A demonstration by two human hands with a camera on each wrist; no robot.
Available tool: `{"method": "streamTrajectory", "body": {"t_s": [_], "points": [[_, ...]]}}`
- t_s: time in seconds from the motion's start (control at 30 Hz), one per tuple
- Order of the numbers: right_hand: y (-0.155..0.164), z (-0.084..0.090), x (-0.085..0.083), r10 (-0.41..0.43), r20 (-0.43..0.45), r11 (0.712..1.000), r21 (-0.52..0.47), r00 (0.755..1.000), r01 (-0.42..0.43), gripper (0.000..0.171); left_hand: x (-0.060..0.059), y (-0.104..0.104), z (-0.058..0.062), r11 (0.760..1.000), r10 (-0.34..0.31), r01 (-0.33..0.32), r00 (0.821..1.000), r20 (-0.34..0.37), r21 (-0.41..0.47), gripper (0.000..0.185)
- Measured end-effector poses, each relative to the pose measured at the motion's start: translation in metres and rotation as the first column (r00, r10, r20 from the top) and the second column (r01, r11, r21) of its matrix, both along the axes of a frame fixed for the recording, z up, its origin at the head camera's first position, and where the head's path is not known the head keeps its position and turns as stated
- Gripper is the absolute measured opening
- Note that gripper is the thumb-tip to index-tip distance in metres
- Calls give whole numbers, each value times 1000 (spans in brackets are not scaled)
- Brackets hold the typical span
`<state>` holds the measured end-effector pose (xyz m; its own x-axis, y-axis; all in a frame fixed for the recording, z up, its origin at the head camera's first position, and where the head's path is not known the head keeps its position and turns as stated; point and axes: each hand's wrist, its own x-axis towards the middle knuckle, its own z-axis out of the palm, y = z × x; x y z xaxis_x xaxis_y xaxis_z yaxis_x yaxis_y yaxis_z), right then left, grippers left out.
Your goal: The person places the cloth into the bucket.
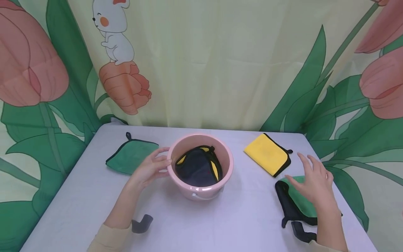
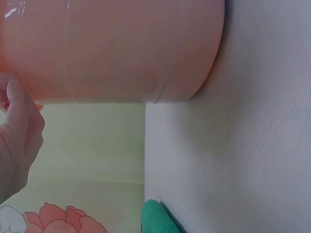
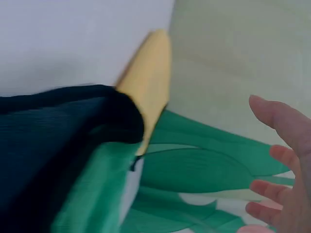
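Note:
A pink bucket (image 1: 192, 189) stands mid-table with a black-and-yellow cloth (image 1: 198, 166) inside it. My left hand (image 1: 152, 167) rests against the bucket's left rim, fingers curved on its wall (image 2: 112, 53). My right hand (image 1: 310, 180) hovers with spread, straight fingers (image 3: 284, 150) just above a green cloth with a black edge (image 1: 296, 203) at the right. A folded yellow cloth (image 1: 267, 154) with black trim lies beyond that hand; its edge (image 3: 148, 73) shows in the right wrist view, past the green and black cloth (image 3: 73, 160).
Another green cloth (image 1: 132, 155) with a black loop lies left of the bucket, its corner (image 2: 155, 216) visible in the left wrist view. The table (image 1: 239, 217) is pale grey; a flower-printed curtain (image 1: 220, 63) hangs close behind and around it.

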<state>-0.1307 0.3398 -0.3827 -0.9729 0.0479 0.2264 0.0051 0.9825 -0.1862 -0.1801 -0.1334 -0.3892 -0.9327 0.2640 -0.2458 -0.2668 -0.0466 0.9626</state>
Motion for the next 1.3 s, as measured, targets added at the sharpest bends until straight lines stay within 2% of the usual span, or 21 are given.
{"method": "streamTrajectory", "body": {"t_s": [0.27, 0.6, 0.7, 0.83, 0.97, 1.13, 1.3], "points": [[16, -38, 15, -85, 94, 996, 0, 992, 86, 95, 0, 0, -2, 1000, 7, -7, 1000, -1, -10, 59], [24, -59, 33, -113, 236, 993, -10, 965, 119, 104, 0, 1, -2, 1000, 12, -12, 1000, -3, -13, 60], [25, -64, 35, -116, 313, 992, -14, 943, 127, 108, 0, 1, -2, 1000, 20, -20, 1000, 0, -15, 59], [28, -72, 35, -128, 432, 988, -23, 893, 153, 117, 0, 1, -2, 1000, 26, -26, 1000, 3, -12, 59], [30, -78, 34, -132, 508, 983, -44, 851, 179, 122, -1, 2, -2, 999, 29, -29, 1000, 4, -13, 58], [32, -82, 33, -120, 537, 980, -68, 835, 184, 119, -1, 1, -2, 999, 32, -32, 999, 7, -12, 58], [32, -83, 31, -122, 548, 979, -71, 827, 191, 93, 0, 1, -1, 999, 32, -32, 999, 3, -12, 58]]}}
